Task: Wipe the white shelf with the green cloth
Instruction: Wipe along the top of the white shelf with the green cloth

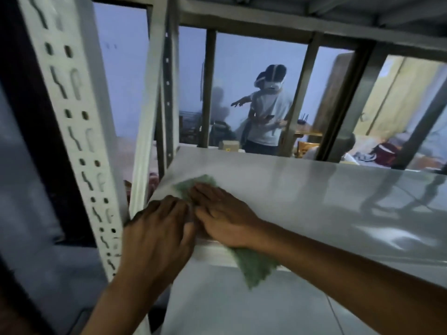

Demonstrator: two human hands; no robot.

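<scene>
Both hands lie flat on the white shelf (278, 189) at its near left corner, pressing the green cloth (256, 267) against the surface. The right hand (222, 213) rests on top of the cloth with fingers straight and close together, pointing toward the left edge; nothing is curled around the fabric. The left hand (157, 235) sits just beside it, touching it at the thumb side, fingers stretched out over the near left corner, also flat and relaxed rather than gripping.

The cloth shows in 2 places: 1 patch pokes out past the right hand's fingertips toward the shelf's left edge, and a longer tail hangs down over the near edge below the right wrist. The middle of it is hidden under the hands.

The shelf surface is glossy and reflects the frame bars. A white perforated upright post (79, 131) stands at the near left corner, close to the left hand. Another shelf level (242, 310) lies below.

Beyond the far edge, seen through the rack, a person (268, 117) in a light shirt stands with a headset on, 1 arm stretched out sideways. The picture is somewhat blurred.
</scene>
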